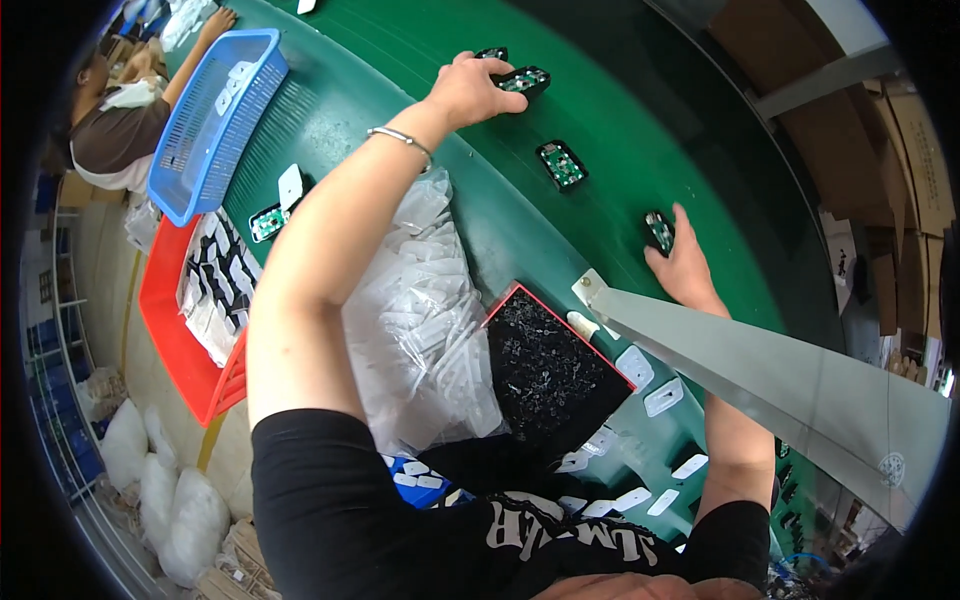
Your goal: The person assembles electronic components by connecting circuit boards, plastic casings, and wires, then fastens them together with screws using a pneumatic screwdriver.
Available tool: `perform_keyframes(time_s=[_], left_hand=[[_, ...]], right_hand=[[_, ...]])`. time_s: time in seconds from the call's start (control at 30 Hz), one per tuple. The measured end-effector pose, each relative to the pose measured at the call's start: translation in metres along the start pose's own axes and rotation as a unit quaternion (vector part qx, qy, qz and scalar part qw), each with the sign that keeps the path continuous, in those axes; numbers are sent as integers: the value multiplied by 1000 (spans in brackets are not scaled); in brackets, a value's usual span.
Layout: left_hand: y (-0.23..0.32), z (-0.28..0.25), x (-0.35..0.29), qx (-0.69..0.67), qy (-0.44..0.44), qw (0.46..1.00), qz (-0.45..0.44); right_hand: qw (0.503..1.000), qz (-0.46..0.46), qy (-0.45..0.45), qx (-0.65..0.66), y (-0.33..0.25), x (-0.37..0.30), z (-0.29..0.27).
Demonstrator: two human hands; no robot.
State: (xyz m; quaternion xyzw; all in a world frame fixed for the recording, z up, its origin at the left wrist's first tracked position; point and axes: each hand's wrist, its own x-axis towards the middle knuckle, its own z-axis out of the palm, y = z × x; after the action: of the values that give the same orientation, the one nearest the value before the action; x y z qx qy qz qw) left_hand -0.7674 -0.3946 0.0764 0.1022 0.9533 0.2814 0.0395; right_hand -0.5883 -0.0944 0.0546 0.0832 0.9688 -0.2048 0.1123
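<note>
My left hand (472,92) reaches to the far side of the green belt, thumb and fingers closed on a black casing with a green circuit board (527,80). A second such casing (491,54) lies against its fingertips, partly hidden. My right hand (688,270) is farther right on the belt, with thumb and fingers around another open casing (659,231). Between my hands, one more casing (562,165) lies board up on the belt, touched by neither hand.
A red-rimmed box of small dark parts (555,375) and a bag of white pieces (425,330) sit before me. A grey metal bar (740,360) crosses at right. Left stand a blue basket (215,130), a red crate (165,330) and another person (120,140).
</note>
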Motion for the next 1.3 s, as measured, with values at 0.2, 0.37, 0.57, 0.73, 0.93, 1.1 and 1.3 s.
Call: perform_keyframes(time_s=[0.2, 0.37, 0.57, 0.73, 0.93, 1.1, 1.3], left_hand=[[4, -36, -28, -49, 49, 998, 0], [-1, -66, -55, -76, 42, 996, -30], [-14, -85, -88, -49, 48, 997, -41], [-27, -97, -103, -62, 74, 994, 45], [8, -131, -157, -68, 74, 995, 27], [44, -137, -229, -201, -2, 979, 21], [98, -154, -324, -125, -35, 983, 128]], right_hand=[[964, -206, -11, 169, -91, 46, -4], [949, -305, -49, 53, -118, 58, 35], [953, -296, -70, -2, -113, 69, 48], [945, -287, 95, 121, -62, 63, 25], [990, -54, 83, 96, 88, -91, -97], [955, 60, 291, -22, 162, -324, -109], [951, 173, 256, -31, 156, -456, -70]])
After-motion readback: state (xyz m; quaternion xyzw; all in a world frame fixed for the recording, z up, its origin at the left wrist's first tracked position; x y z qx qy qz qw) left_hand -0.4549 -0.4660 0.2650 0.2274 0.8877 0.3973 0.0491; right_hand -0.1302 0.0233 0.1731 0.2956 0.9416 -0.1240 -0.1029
